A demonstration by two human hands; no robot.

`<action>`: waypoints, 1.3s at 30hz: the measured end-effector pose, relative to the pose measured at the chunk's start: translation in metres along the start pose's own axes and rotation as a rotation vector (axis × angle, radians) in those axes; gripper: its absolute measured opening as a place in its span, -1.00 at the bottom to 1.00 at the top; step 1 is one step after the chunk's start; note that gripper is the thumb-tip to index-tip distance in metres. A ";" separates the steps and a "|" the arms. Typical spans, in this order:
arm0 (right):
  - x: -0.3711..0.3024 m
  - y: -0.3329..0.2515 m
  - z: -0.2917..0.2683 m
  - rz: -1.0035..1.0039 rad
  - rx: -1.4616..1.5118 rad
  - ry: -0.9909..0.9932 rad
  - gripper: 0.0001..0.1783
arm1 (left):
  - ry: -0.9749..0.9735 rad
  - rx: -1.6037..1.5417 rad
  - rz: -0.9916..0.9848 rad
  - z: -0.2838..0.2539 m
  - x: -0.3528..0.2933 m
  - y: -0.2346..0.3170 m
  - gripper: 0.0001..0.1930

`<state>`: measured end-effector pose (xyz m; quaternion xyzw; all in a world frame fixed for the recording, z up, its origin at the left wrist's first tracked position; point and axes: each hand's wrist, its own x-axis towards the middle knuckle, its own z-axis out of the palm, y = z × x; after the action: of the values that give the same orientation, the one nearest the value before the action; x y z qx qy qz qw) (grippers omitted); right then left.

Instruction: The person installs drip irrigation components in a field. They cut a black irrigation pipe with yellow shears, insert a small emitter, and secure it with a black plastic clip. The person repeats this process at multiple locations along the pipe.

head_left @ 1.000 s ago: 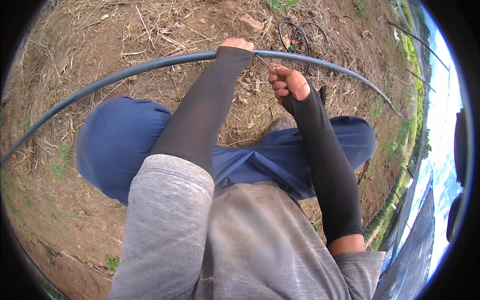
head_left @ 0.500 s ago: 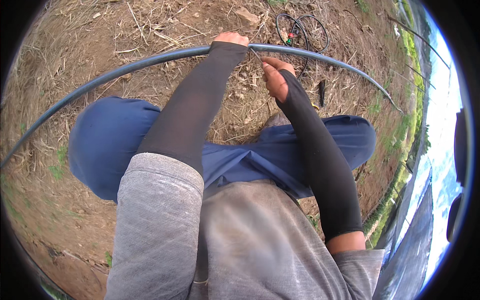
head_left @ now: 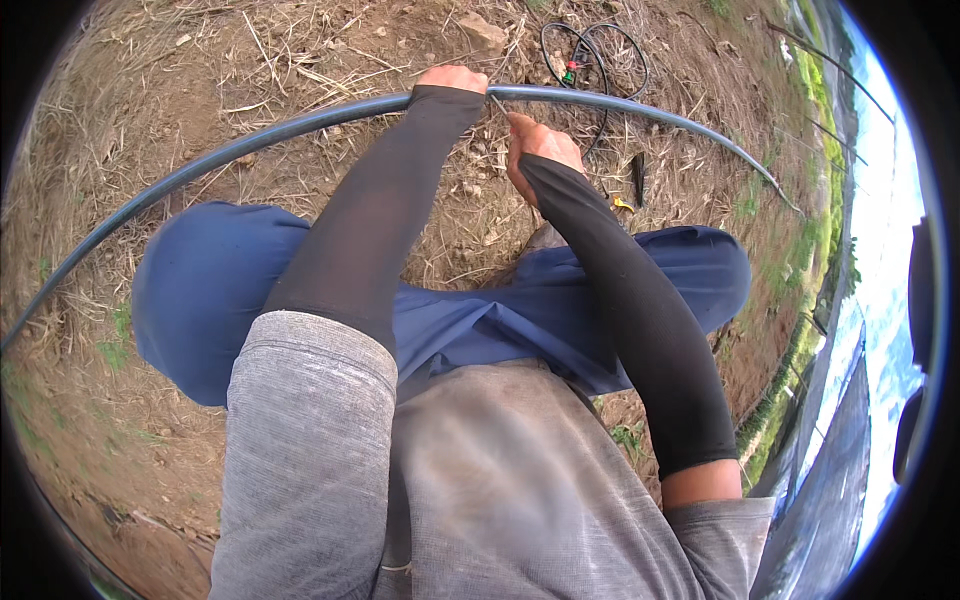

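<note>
A long grey-blue irrigation pipe (head_left: 250,135) arcs over the bare, straw-strewn soil in front of me. My left hand (head_left: 452,79), in a dark arm sleeve, is closed around the pipe from above. My right hand (head_left: 541,145), also sleeved, sits just below the pipe to the right of the left hand, its fingers pinched on a thin pale stick-like piece (head_left: 499,106) that reaches up to the pipe. I am crouched, with my blue-trousered knees (head_left: 200,290) spread below my arms.
A coil of thin black tubing (head_left: 595,50) with a small red and green fitting lies beyond the pipe. A dark tool (head_left: 637,178) and a small yellow piece (head_left: 620,203) lie on the soil right of my right hand. Grass and dark netting (head_left: 840,480) border the right edge.
My right hand has risen from below the pipe to just beneath it, close to the left hand. My left hand has stayed on the pipe.
</note>
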<state>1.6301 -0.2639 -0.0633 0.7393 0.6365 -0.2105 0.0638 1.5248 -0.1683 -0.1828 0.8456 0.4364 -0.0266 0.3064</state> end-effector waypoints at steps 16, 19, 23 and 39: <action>0.009 0.006 0.003 0.660 1.374 -0.229 -0.73 | 0.009 0.014 0.011 -0.001 -0.004 0.002 -0.77; 0.013 0.030 -0.012 0.974 2.087 -0.520 -0.90 | -0.040 0.016 0.013 -0.006 -0.001 0.000 -0.79; -0.022 0.005 -0.021 0.791 1.553 -0.303 -0.68 | -0.211 -0.010 -0.019 -0.015 0.000 0.003 -0.73; -0.026 0.038 0.020 0.202 0.758 -0.010 -0.57 | -0.360 -0.059 -0.042 -0.021 0.001 0.004 -0.52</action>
<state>1.6602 -0.3017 -0.0775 0.7682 0.4375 -0.4270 -0.1901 1.5239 -0.1575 -0.1641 0.8086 0.3925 -0.1712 0.4035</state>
